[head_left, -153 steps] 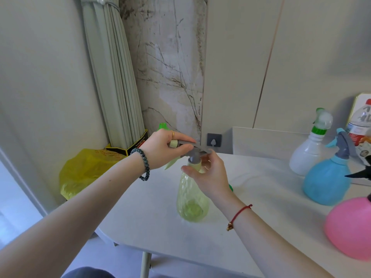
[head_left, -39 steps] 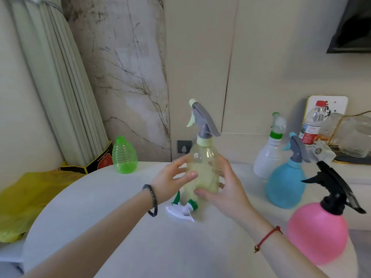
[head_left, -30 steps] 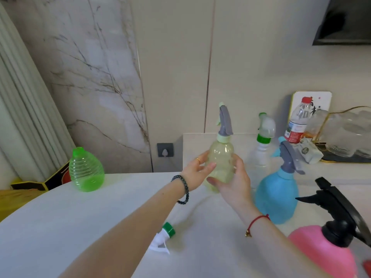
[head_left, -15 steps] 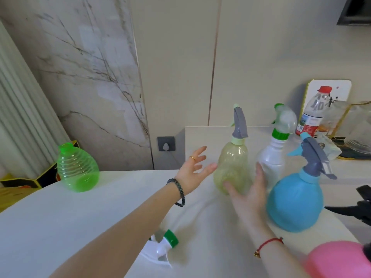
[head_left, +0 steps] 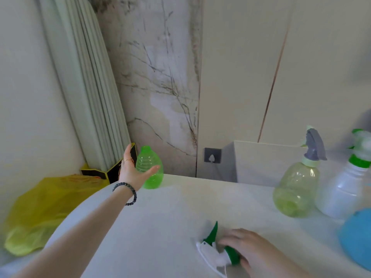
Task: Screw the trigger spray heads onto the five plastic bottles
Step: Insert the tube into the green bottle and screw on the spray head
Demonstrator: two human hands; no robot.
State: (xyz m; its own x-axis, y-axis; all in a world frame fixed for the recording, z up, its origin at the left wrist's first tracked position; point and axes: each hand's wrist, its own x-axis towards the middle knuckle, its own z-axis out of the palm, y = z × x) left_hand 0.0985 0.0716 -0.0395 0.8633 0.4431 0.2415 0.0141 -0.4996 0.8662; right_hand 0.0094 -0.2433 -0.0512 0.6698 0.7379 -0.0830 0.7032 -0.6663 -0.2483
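A bright green ribbed bottle (head_left: 151, 171) with no head on it stands at the table's far left edge. My left hand (head_left: 134, 169) is spread open just in front of it, fingers apart, not gripping it. A loose white and green trigger spray head (head_left: 215, 251) lies on the table near the front. My right hand (head_left: 244, 245) rests on its green collar, fingers curling over it. At the right stand a pale yellow-green bottle (head_left: 297, 189) with a grey head, a white bottle (head_left: 345, 189) with a green-collared head, and part of a blue bottle (head_left: 359, 237).
The white table (head_left: 170, 213) curves off at the left. Beyond that edge lie a yellow plastic bag (head_left: 40, 207) and a black and yellow box (head_left: 112, 171) under a folded screen. A wall socket (head_left: 212, 158) sits behind the table.
Both hands have left the yellow-green bottle, which now stands by the white one. My left hand reached to the green bottle; my right hand dropped onto the loose spray head. The view swung left.
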